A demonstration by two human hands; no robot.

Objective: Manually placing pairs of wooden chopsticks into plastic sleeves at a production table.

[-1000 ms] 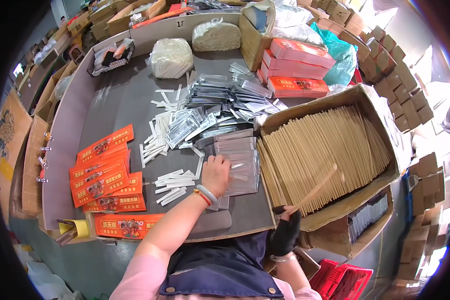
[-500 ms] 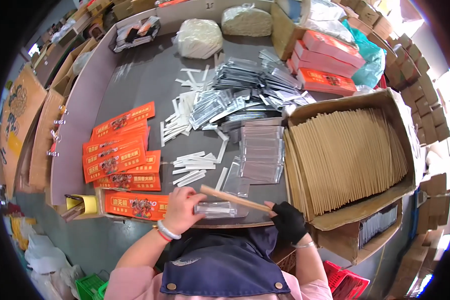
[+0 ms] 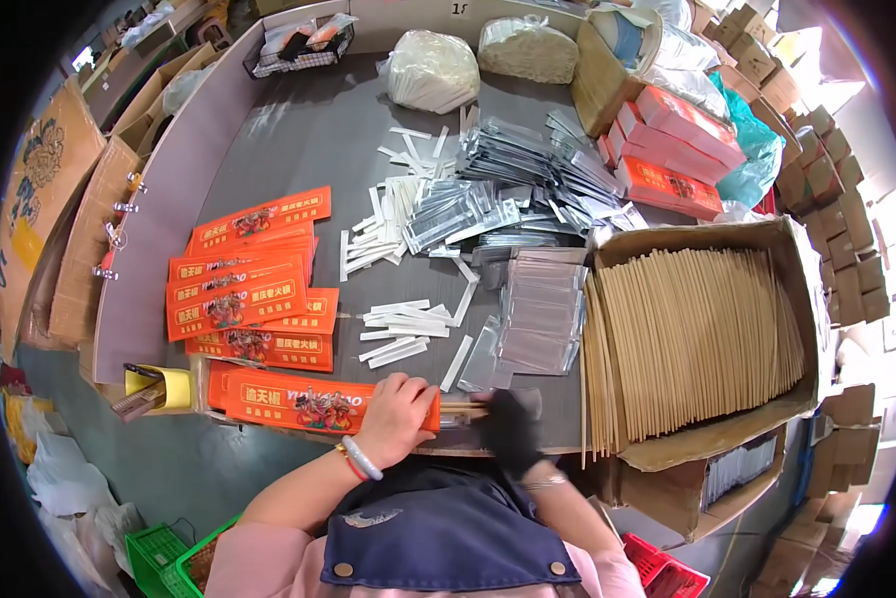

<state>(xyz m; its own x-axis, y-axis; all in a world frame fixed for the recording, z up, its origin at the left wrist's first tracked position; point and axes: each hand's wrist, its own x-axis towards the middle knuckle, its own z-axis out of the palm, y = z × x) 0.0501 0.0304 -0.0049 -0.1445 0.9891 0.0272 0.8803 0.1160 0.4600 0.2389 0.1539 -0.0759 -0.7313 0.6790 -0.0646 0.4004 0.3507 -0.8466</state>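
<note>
At the table's front edge my left hand (image 3: 396,417) grips the right end of a red printed paper sleeve (image 3: 269,401), which lies over another red sleeve. A pair of wooden chopsticks (image 3: 460,406) pokes out of that end. My right hand (image 3: 509,436), in a black fingerless glove and blurred, is closed around their other ends. Just below the chopsticks shows part of a clear plastic packet (image 3: 455,422); how far it reaches under my hands is hidden. More red sleeves (image 3: 239,299) lie fanned out behind, on the left.
White paper strips (image 3: 405,321) and clear plastic packets (image 3: 541,309) lie mid-table, with a heap of silvery packets (image 3: 508,179) farther back. On the right stands a carton (image 3: 707,444) of chopsticks. A yellow-wrapped holder (image 3: 174,387) sits at the left corner; stacked red sleeves (image 3: 672,186) stand back right.
The chopsticks went from a slant in the air to level at the red sleeve's end. My left hand now grips the sleeve, and my right hand has moved left.
</note>
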